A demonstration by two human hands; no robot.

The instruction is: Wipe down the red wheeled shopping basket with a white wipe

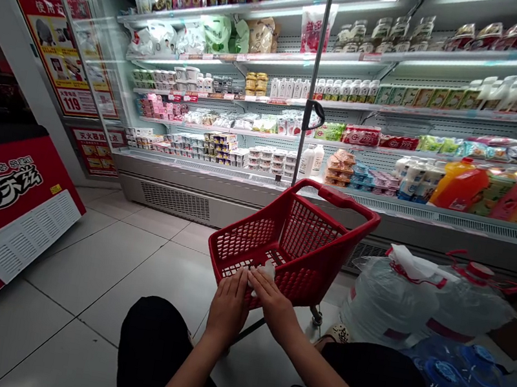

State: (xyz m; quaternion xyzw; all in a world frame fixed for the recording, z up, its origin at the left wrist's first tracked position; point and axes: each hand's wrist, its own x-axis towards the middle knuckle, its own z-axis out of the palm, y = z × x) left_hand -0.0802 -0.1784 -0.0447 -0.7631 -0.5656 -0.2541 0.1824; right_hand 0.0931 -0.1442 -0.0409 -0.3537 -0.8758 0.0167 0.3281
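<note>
A red plastic shopping cart (pixel 297 278) with lattice sides stands right in front of my knees. My left hand (pixel 227 306) is at its near rim, fingers together and bent over the edge. Close beside it, my right hand (pixel 277 306) presses a crumpled white cloth or tissue (pixel 269 268) against the same rim. The fingertips of both hands almost meet. Part of the white piece is hidden under my right fingers, and my thumbs are hard to make out. The cart's handle (pixel 336 197) is on the far side.
Behind the cart runs a refrigerated display (pixel 241 181) with bottles, cups and bags. A red freezer (pixel 5 212) stands at left. Bagged large water bottles (pixel 389 299) and blue-capped jugs (pixel 460 376) crowd the right. A thin pole (pixel 317 65) rises behind the cart.
</note>
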